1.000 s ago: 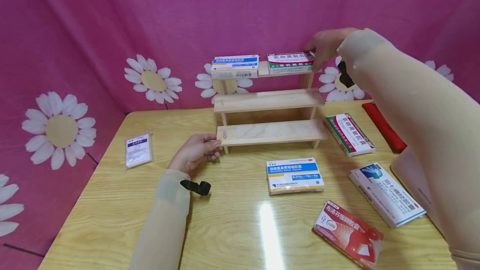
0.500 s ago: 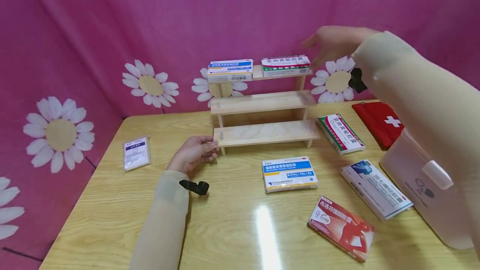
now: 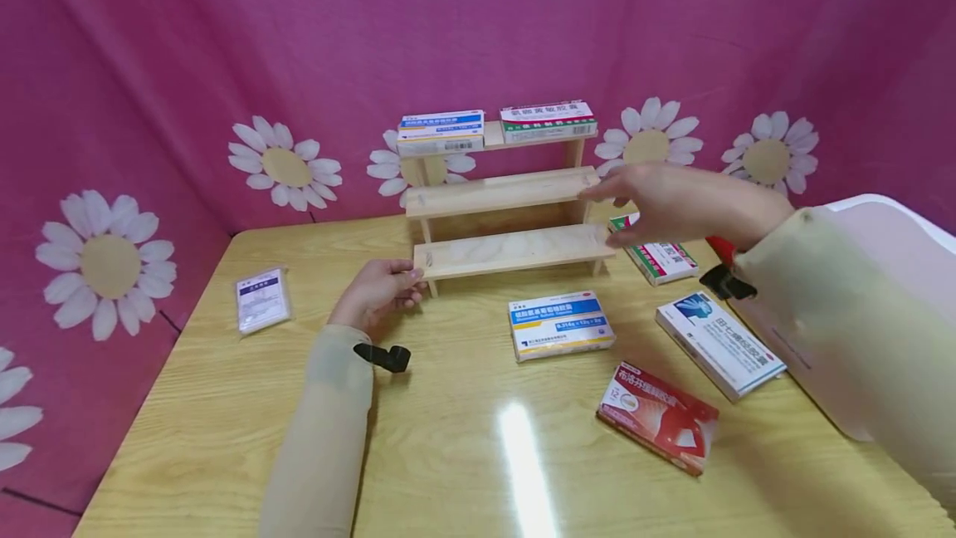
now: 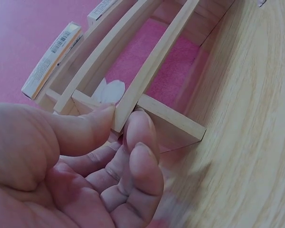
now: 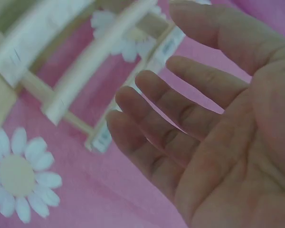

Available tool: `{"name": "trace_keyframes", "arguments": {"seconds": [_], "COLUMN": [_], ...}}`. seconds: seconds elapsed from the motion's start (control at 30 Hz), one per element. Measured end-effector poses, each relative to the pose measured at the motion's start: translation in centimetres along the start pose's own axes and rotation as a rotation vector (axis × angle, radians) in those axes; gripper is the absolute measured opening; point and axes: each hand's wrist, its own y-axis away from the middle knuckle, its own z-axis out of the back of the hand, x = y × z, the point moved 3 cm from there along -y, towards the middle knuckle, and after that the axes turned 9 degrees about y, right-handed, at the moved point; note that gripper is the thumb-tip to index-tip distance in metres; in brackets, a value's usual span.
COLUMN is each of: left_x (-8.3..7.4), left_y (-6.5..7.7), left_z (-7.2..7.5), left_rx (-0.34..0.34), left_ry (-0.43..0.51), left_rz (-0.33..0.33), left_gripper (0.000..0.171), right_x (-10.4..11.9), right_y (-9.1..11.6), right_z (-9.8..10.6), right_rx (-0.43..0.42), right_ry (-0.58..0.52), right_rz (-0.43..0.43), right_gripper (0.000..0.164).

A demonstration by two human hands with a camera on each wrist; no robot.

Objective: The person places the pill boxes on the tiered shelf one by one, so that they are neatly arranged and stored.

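A three-tier wooden rack stands against the back curtain. My left hand pinches the left end of its lowest shelf; in the left wrist view, the thumb and index finger hold the board. My right hand is by the rack's right end, its fingers extended and holding nothing in the right wrist view. A blue-and-white medicine box and a green-and-red medicine box lie on the top shelf. Partly behind my right hand, another green-and-red medicine box lies on the table.
On the table lie a blue-and-white medicine box, a red medicine box and a white medicine box. A small plastic packet lies at left. A pale bin stands at right, partly behind my right forearm.
My right hand has left the green-and-red box on the top shelf and come down beside the lower shelves. The left hand keeps its hold on the rack. The head view has shifted slightly.
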Motion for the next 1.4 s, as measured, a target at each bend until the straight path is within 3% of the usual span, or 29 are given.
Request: {"name": "trace_keyframes", "arguments": {"seconds": [0.23, 0.47, 0.6, 1.0, 1.4], "left_x": [-0.4, -0.3, -0.3, -0.7, -0.4], "left_y": [0.0, 0.0, 0.1, 0.3, 0.4], "left_z": [0.4, 0.3, 0.2, 0.0, -0.3], "left_rx": [-0.031, -0.042, -0.042, -0.055, -0.059], "left_ry": [-0.041, -0.045, -0.044, -0.071, -0.115], "left_rz": [0.022, 0.038, 0.043, 0.05, 0.025], "left_gripper": [0.043, 0.043, 0.042, 0.04, 0.043], "right_x": [1.3, 0.0, -0.8, -0.9, -0.6], "right_y": [0.7, -0.1, -0.6, -1.5, -1.5], "right_z": [-5.4, -10.9, -12.9, -15.2, -15.5], "right_rx": [0.067, 0.182, 0.188, 0.231, 0.238], "right_ry": [-0.046, -0.161, -0.161, -0.159, -0.126], "right_rz": [-0.033, -0.103, -0.119, -0.07, -0.096], "right_gripper": [0.064, 0.075, 0.085, 0.091, 0.089]}}
